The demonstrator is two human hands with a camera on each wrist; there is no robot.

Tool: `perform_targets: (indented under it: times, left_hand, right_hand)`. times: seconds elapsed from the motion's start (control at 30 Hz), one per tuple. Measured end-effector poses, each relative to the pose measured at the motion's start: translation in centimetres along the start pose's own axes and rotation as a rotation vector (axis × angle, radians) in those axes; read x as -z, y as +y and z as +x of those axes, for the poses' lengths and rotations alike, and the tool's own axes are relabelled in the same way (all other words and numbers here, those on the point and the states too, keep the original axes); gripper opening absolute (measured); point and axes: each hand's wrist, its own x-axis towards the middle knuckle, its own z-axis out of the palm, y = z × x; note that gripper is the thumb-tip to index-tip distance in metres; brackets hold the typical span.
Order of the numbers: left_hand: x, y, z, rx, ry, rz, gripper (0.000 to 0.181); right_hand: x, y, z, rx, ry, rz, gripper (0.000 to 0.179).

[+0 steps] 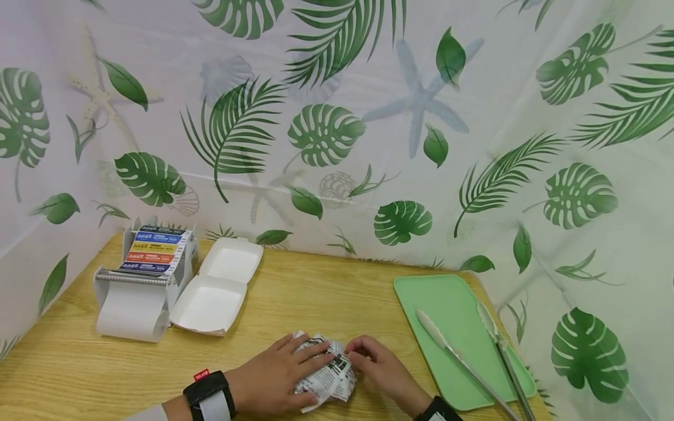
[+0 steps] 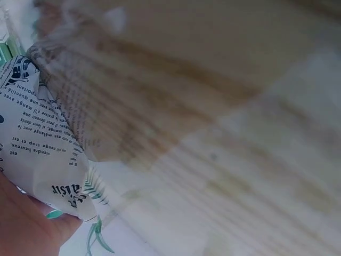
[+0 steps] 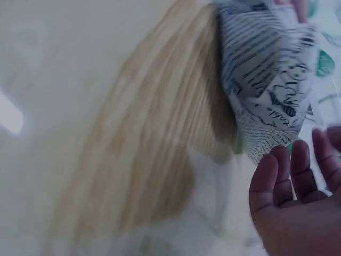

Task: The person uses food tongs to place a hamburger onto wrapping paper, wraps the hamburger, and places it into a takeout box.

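Observation:
A bundle wrapped in printed newspaper-style paper (image 1: 327, 383) lies at the front middle of the wooden table; its contents are hidden. My left hand (image 1: 274, 374) rests flat over its left and top side, fingers spread and fairly straight. In the left wrist view, the thumb lies along the edge of the printed paper (image 2: 40, 128). At the bundle's right end is my right hand (image 1: 387, 371), its fingertips by the folded edge. The right wrist view shows that hand's fingers (image 3: 264, 184) loosely bent just below the wrapped paper (image 3: 272, 74), pinching nothing; contact is unclear.
An open white clamshell box (image 1: 210, 304) stands at the back left beside a dispenser (image 1: 171, 257) with a hanging sheet (image 1: 131, 310) and colourful boxes printed on it. To the right, a green tray (image 1: 447, 298) bears two metal tongs (image 1: 466, 368). A leaf-patterned curtain (image 1: 337, 193) borders the table.

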Motion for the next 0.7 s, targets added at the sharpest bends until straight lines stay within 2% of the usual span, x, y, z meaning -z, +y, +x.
perform_targets:
  times: [0.13,0.27,0.37,0.5,0.6,0.7]
  left_hand:
    - [-0.3,-0.5,-0.6,0.013,0.026,0.001,0.070]
    - [-0.3,-0.8,-0.9,0.057,0.035,-0.021,0.079]
    - [0.0,-0.8,-0.9,0.094,0.016,-0.030,0.086]
    - [0.1,-0.5,0.1,0.100,-0.016,-0.019,0.088]
    - [0.1,-0.7,-0.2,0.108,-0.016,-0.004,0.089]
    - [0.4,-1.1,-1.0,0.143,-0.020,-0.001,0.091]
  right_hand:
    - [-0.7,-0.1,0.4,0.218,-0.064,-0.190,0.029]
    - [-1.1,0.4,0.9,0.321,-0.099,-0.264,0.041]
    - [-1.2,0.8,1.0,0.317,-0.110,-0.269,0.046]
    - [-0.8,1.4,0.2,0.228,-0.107,-0.253,0.047]
    - [-1.1,1.5,0.5,0.186,-0.118,-0.231,0.048]
    - [-1.7,1.5,1.4,0.175,-0.144,-0.194,0.049]
